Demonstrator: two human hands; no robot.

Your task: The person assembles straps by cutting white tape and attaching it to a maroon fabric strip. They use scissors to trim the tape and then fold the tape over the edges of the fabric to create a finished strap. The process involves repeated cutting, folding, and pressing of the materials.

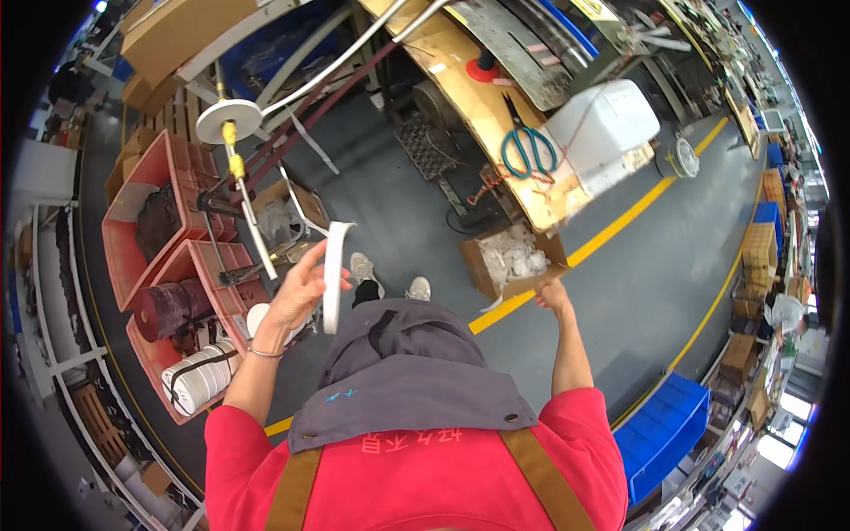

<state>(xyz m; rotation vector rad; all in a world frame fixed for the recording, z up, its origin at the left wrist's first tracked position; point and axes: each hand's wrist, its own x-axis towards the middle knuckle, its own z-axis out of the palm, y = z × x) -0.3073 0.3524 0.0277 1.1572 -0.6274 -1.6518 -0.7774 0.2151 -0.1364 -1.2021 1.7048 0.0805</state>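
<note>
Holding flat white roll, perhaps fabric

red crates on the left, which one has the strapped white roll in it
The lower crate, nearer the left hand: the white roll lies in it, while the upper crate shows dark material instead.

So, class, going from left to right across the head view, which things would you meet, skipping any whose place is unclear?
Dark red roll, left grip, white band, right shoe, cardboard box, blue crate.
</note>
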